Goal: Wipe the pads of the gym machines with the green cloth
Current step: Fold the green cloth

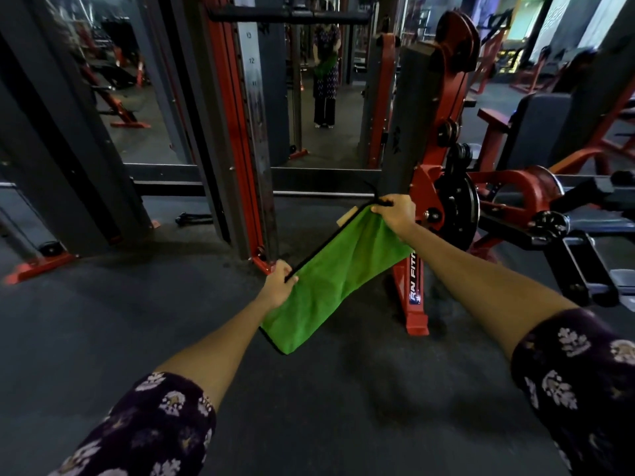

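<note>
Matt green cloth; glossy red metal frame.

Dim gym interior. Dark rubber floor lay below; a wall mirror stood behind a red-and-grey numbered upright. Brighter panels glowed at upper right.

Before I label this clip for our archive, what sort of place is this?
A gym, almost certainly. A red weight machine with pulleys stands ahead, beside a numbered weight stack and a wall mirror. Both hands hold a green cloth stretched between them.
</note>
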Demonstrator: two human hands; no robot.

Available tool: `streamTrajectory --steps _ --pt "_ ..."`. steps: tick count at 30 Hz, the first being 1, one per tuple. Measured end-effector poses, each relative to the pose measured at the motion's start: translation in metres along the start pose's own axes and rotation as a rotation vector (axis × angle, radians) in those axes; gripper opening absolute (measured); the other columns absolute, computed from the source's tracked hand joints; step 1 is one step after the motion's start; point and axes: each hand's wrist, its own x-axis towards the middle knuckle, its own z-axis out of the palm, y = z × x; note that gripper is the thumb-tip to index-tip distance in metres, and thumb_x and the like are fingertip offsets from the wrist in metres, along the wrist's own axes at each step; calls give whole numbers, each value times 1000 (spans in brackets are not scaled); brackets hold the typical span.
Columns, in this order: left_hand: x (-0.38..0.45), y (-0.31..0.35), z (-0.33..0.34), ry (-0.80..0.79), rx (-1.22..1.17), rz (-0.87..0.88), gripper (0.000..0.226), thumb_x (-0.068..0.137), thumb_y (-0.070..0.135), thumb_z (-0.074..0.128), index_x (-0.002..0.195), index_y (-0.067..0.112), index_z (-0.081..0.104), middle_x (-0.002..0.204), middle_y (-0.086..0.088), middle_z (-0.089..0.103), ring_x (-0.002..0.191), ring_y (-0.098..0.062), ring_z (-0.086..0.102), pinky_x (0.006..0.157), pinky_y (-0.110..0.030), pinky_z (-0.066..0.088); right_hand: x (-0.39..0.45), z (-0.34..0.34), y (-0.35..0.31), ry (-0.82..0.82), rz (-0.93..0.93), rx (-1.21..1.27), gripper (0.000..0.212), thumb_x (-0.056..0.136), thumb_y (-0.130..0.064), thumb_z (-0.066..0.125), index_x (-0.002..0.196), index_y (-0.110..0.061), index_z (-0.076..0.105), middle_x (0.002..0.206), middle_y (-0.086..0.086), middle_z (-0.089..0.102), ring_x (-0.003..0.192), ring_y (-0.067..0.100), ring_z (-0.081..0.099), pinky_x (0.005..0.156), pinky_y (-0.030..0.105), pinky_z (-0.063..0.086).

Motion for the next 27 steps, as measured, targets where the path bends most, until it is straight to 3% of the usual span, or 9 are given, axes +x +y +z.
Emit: streamTrajectory --steps 5,8,13,18,20,22,24,26,27 --pt "14 28 -4 14 -73 27 27 90 -9 45 76 15 47 89 -14 53 86 -19 48 68 -23 35 -22 21 4 -97 -101 -154 30 80 -16 73 105 0 66 100 15 67 98 26 61 67 17 35" --pt "20 44 -2 -62 -253 -144 35 92 -12 35 83 3 66 95 -15 61 82 -21 56 61 -15 45 -45 37 -1 -263 -256 -117 28 76 -5 73 99 -8 58 99 18 66 84 21 58 76 24 42" --pt "15 67 -8 -230 -450 -374 26 92 -4 48 70 10 54 63 -4 54 50 -8 53 35 -13 41 -74 54 -5 -538 -520 -169 33 77 1 66 105 -2 50 92 8 60 81 14 56 72 23 41" --pt "24 61 -6 -57 -549 -411 31 89 -11 37 65 7 46 35 0 45 25 -2 42 29 -13 33 -90 65 -2 -550 -500 -123 32 74 2 68 97 -7 49 81 3 58 68 17 56 63 26 44" --pt "22 56 -5 -46 -415 -378 19 87 -6 47 78 9 54 46 -2 55 38 -8 52 36 -16 37 -92 69 1 -512 -466 -93 31 74 3 68 99 -3 53 83 5 59 68 19 57 62 23 44" --pt "23 46 -6 -23 -238 -289 30 83 6 60 112 15 59 95 -10 67 84 -22 64 71 -25 53 -90 70 4 -477 -438 -75 28 74 4 68 99 -2 56 85 6 61 71 18 58 64 23 46" --pt "23 38 -11 19 66 -255 50 81 13 62 128 28 54 127 -10 56 121 -28 48 105 -34 36 -87 69 7 -444 -421 -76 27 75 3 66 100 -3 59 93 10 64 79 18 60 71 31 50" --pt "22 35 -15 71 190 -214 55 80 5 56 127 32 54 132 -9 51 130 -29 37 111 -41 21 -82 66 9 -416 -393 -73 26 76 3 66 100 -4 59 97 14 65 82 18 60 74 36 52" --pt "21 34 -17 77 185 -179 56 79 1 55 127 29 55 133 -8 52 127 -28 42 109 -42 26 -81 64 10 -406 -376 -71 26 76 4 65 100 -4 60 97 13 64 83 19 60 75 37 52"
